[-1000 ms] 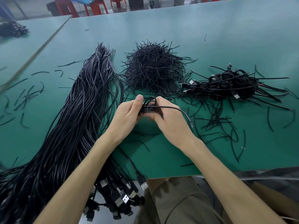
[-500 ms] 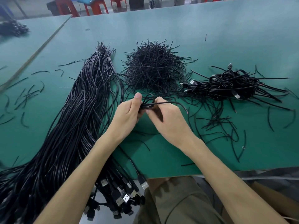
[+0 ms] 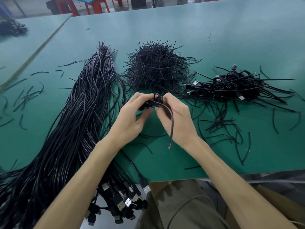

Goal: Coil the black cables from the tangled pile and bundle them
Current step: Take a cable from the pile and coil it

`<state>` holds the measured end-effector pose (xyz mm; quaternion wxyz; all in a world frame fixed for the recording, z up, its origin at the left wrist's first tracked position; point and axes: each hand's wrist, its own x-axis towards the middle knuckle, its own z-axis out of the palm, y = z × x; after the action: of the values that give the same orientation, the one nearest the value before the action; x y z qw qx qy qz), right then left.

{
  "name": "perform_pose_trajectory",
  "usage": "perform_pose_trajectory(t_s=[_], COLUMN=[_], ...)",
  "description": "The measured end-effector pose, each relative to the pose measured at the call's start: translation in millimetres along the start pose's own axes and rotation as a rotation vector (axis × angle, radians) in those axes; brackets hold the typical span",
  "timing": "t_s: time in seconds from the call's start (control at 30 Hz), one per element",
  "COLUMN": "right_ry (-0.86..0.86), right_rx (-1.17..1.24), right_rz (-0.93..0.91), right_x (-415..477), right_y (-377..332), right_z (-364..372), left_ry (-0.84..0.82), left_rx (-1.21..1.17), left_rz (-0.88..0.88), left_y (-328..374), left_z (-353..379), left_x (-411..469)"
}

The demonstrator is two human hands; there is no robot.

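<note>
Both forearms reach over the desk (image 3: 214,38), left hand (image 3: 130,119) and right hand (image 3: 177,118) fingers pinching one coiled cable (image 3: 156,102) between them

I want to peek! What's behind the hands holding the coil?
Behind the coiled cable, held by the left hand and right hand, sits a heap of short black wire pieces on the green table. The hands hide its near edge.
</note>
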<state>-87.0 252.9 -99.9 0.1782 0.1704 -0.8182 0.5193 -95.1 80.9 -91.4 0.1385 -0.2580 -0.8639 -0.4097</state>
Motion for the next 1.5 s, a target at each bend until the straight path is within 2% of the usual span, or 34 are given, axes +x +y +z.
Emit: perform_pose_trajectory(t_s=[0.17,0.33,0.63,0.8,1.03,1.17,1.33,1.5], right_ry=[-0.036,-0.049,-0.054,-0.069,-0.064,-0.038,0.002,0.035], right_rx=[0.004,0.069,0.106,0.095,0.027,-0.111,-0.262,-0.3], right_rz=[-0.01,0.003,0.076,0.061,0.031,-0.047,-0.122,-0.114], right_x=[0,0,0,0,0,-2,-3,-3], right_y=[-3,-6,-5,-6,-4,-5,-9,-10], right_z=[0,-1,-1,-2,0,1,1,0], left_ry=[0.077,0.036,-0.002,0.022,0.005,0.012,0.037,-0.05], left_rx=[0.095,0.132,0.276,0.357,0.35,0.276,-0.025,-0.222], left_rz=[0.019,0.031,-0.129,-0.157,-0.193,-0.208,-0.225,-0.242], left_y=[1,5,20,23,18,11,6,5], left_z=[1,-1,2,2,5,6,6,5], left_x=[-1,-4,-6,-6,-6,-7,-6,-4])
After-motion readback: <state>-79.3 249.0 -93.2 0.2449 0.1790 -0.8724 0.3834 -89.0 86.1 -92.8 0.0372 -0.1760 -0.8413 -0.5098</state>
